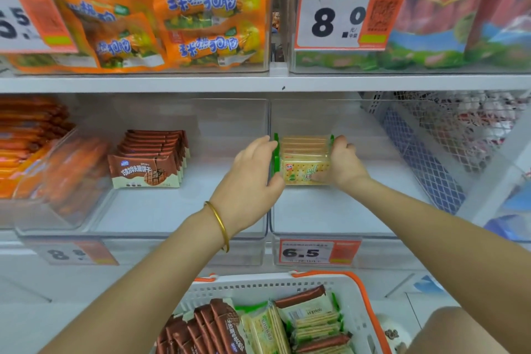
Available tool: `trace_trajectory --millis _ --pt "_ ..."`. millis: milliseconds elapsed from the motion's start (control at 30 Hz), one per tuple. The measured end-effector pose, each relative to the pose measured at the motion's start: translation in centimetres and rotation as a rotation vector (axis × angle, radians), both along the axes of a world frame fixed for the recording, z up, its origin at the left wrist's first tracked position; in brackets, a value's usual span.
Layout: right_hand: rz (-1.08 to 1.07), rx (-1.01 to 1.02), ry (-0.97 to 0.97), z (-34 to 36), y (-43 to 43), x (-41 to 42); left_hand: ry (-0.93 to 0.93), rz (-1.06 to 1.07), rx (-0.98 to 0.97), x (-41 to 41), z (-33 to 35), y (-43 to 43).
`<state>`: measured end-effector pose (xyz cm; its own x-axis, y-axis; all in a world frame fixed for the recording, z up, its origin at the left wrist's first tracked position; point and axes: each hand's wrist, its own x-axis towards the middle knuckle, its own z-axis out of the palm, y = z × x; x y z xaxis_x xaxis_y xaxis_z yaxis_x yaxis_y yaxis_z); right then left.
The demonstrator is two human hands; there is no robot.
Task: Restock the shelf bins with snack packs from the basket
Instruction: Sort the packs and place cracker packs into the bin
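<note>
Both hands reach into the clear bin (330, 210) above the 6.5 price tag (317, 252) on the lower shelf, clasping a row of green cracker packs (301, 158) between them. The left hand (253, 178) curls against the row's left side, and the right hand (346, 165) grips its right side, thumb across the front pack. Below, the white basket (258, 286) holds more packs — green and brown.
</note>
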<state>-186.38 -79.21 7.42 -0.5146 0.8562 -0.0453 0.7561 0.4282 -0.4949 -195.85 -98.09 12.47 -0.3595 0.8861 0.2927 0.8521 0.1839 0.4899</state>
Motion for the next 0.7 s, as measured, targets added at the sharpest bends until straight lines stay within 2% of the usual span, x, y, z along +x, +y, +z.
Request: trace_trajectory --millis 100,167,267,367,400,467,600,667,700 --pt "-0.005 0.013 -0.085 2.0 -0.4 1.0 -0.003 0.000 -0.010 0.1 0.2 -0.3" --pt "0.015 0.059 -0.068 4.4 -1.5 2.1 -0.017 0.004 0.037 0.3 0.4 -1.1" --pt "0.096 0.095 0.211 8.1 -6.1 4.9 -0.060 -0.026 0.248 1.1 0.5 -4.5" --pt "0.259 -0.096 0.493 9.7 -13.6 7.8 -0.100 -0.039 0.323 1.9 -1.4 -9.8" --pt "0.331 -0.161 0.501 9.0 -15.8 8.1 -0.118 -0.037 0.272 2.0 -2.5 -11.7" --pt "0.460 -0.295 0.365 5.0 -19.1 7.4 -0.142 -0.010 0.079 1.7 -5.6 -15.0" --pt "0.663 -0.443 -0.146 -8.8 -23.6 4.1 -0.059 0.057 -0.443 0.4 -12.0 -19.8" --pt "0.730 -0.484 -0.212 -15.0 -25.8 3.2 0.000 0.045 -0.715 0.4 -13.4 -20.8" --pt "0.777 -0.486 -0.202 -17.4 -26.8 2.8 0.013 0.035 -0.793 0.4 -13.6 -21.0"
